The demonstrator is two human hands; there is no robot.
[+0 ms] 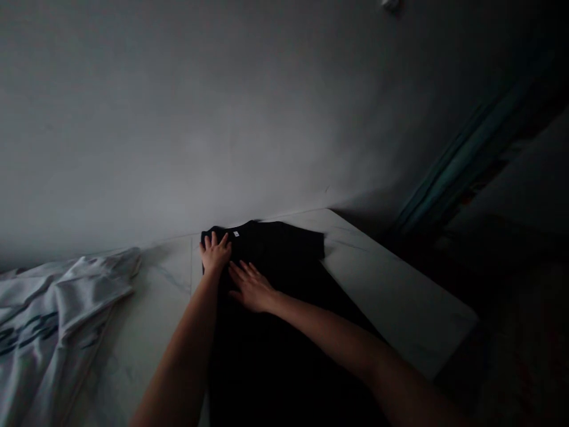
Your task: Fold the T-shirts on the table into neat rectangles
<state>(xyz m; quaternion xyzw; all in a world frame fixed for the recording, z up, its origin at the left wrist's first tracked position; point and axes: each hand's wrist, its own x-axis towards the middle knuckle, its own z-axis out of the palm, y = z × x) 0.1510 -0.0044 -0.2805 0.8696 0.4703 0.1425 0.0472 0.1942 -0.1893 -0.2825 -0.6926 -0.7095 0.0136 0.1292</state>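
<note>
A black T-shirt [284,356] lies spread on a white marble-patterned table [400,296], its collar end toward the wall and one short sleeve reaching out to the right. A small white label [236,233] shows near the neckline. My left hand [215,252] rests on the shirt's upper left part, fingers spread and palm down. Just right of it and a little nearer to me, my right hand [252,287] lies flat on the cloth with its fingers stretched out. Neither hand grips the fabric. My forearms hide some of the shirt's body.
At the left lies a crumpled light grey garment [66,308] with dark lettering. A pale wall [200,118] rises behind the table's far edge. On the right, beyond the table's edge, a dark area holds a teal strip of something like cloth [448,160].
</note>
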